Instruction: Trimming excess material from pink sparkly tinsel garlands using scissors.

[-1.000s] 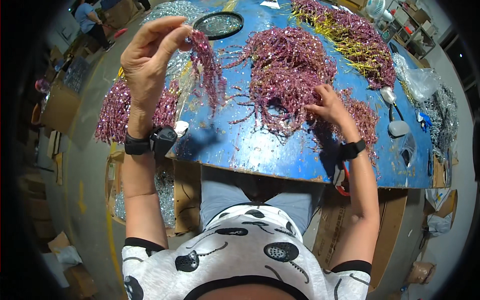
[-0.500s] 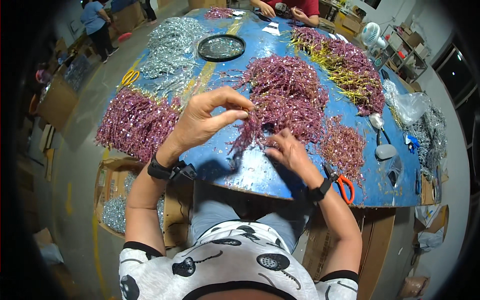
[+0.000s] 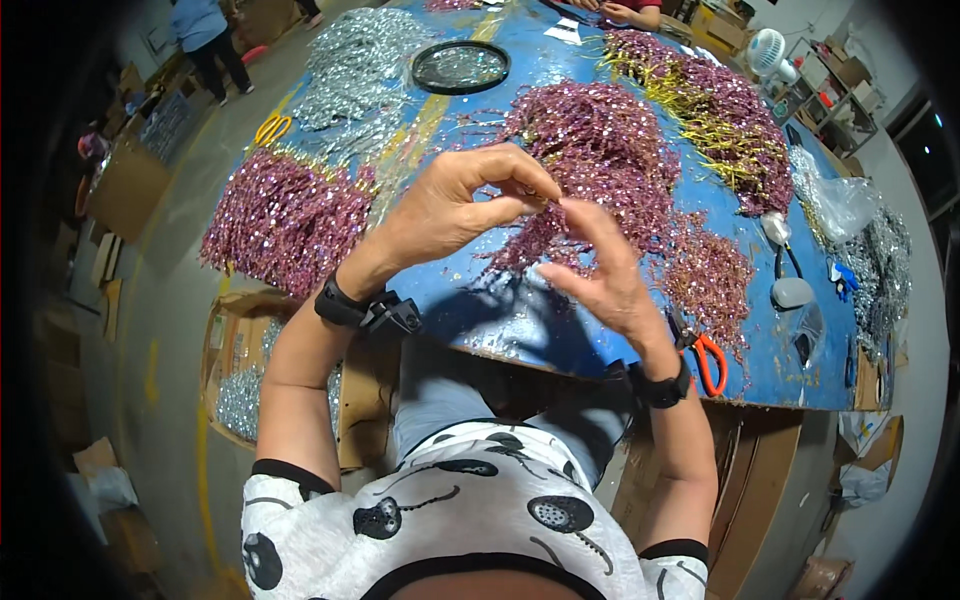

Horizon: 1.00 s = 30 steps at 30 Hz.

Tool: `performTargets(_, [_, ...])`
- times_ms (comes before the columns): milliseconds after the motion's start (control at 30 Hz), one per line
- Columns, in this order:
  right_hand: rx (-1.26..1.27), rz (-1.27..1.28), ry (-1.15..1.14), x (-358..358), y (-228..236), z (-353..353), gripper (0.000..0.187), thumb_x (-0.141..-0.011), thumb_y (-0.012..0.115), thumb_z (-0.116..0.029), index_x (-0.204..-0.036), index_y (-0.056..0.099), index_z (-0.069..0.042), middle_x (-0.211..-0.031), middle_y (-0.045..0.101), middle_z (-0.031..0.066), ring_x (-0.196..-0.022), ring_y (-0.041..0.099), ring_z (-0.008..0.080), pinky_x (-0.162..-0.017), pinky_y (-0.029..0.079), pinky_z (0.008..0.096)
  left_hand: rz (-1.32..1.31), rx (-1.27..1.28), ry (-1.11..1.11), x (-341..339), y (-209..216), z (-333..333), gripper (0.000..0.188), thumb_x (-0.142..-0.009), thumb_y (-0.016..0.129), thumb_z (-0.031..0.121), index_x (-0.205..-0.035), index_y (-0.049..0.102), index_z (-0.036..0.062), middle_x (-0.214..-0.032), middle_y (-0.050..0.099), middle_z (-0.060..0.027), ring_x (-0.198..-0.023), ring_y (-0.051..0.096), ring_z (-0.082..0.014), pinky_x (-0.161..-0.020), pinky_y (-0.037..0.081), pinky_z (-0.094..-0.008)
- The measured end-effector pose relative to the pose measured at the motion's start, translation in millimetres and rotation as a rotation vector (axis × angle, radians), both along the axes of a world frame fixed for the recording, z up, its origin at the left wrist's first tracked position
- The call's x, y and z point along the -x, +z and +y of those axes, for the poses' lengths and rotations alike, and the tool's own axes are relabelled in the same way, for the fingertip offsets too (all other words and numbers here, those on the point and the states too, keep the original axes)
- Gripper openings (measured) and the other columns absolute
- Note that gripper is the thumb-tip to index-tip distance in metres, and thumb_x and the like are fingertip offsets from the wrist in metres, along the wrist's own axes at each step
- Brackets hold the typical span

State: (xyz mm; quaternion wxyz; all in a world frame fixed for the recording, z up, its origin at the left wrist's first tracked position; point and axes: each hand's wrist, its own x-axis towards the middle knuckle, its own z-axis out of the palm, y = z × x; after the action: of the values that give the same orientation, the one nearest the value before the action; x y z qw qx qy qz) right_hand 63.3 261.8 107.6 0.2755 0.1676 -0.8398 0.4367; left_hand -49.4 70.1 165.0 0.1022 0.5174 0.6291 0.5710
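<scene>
My left hand (image 3: 450, 205) is closed in a pinch, thumb against forefinger, at the top of a small bunch of pink tinsel strands (image 3: 528, 243) hanging over the table's near part. Close beside those fingertips is my right hand (image 3: 622, 285), its thumb and forefinger spread apart. Whether its forefinger touches the strands I cannot tell. Just beyond both hands lies a large heap of sparkling pink tinsel (image 3: 600, 130). A looser, paler pink pile (image 3: 705, 275) spreads to the right of it. Near my right wrist rest orange-handled scissors (image 3: 711, 366).
The blue table (image 3: 440, 270) also carries a pink tinsel bundle (image 3: 285, 220), silver tinsel (image 3: 360, 75), yellow-handled scissors (image 3: 272, 129), a round black tray (image 3: 413, 70) and yellow-tied pink bundles (image 3: 715, 120). A cardboard box (image 3: 355, 400) stands below. Another person's hand (image 3: 617, 12) shows at the far edge.
My right hand has risen from beside the hanging strands to my left fingertips, its thumb and forefinger now spread. The view has shifted, so the table's contents sit slightly higher and further right.
</scene>
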Motion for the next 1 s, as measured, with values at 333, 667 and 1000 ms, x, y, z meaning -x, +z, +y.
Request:
performTargets(333, [-0.009,-0.647,0.221,-50.1,-22.3,13.4,0.031,-0.088,0.066,-0.026,-0.110,0.064,-0.005,-0.084,0.063,0.0076,-0.074,0.057,0.0161,-0.068,0.048,0.0332,0.049,-0.166,0.137,-19.4,-21.7,-4.2,0.023,-0.079,0.067,-0.012,-0.099,0.068,-0.0010,-0.097,0.068,-0.0108,-0.090,0.064,-0.0182,-0.080,0.053,-0.0289])
performTargets(667, [-0.077,-0.533,-0.278,-70.5,-43.0,28.3,0.022,-0.093,0.060,-0.027,-0.100,0.063,-0.006,-0.087,0.067,0.0176,-0.081,0.064,0.0397,-0.066,0.050,0.0440,0.066,-0.354,0.192,-31.9,-8.0,-16.2,0.019,-0.084,0.065,-0.010,-0.100,0.067,0.0010,-0.097,0.067,-0.0098,-0.089,0.065,-0.0159,-0.078,0.052,-0.0261])
performTargets(1000, [-0.010,-0.269,-0.218,-67.6,-6.0,31.8,0.074,-0.073,0.081,-0.028,-0.135,0.050,-0.004,-0.132,0.054,0.0157,-0.122,0.054,0.0304,-0.104,0.041,0.0386,0.211,-0.040,0.142,-32.0,19.6,-27.7,0.024,-0.080,0.070,-0.006,-0.103,0.069,0.0017,-0.093,0.069,-0.0078,-0.083,0.065,-0.0148,-0.074,0.053,-0.0287])
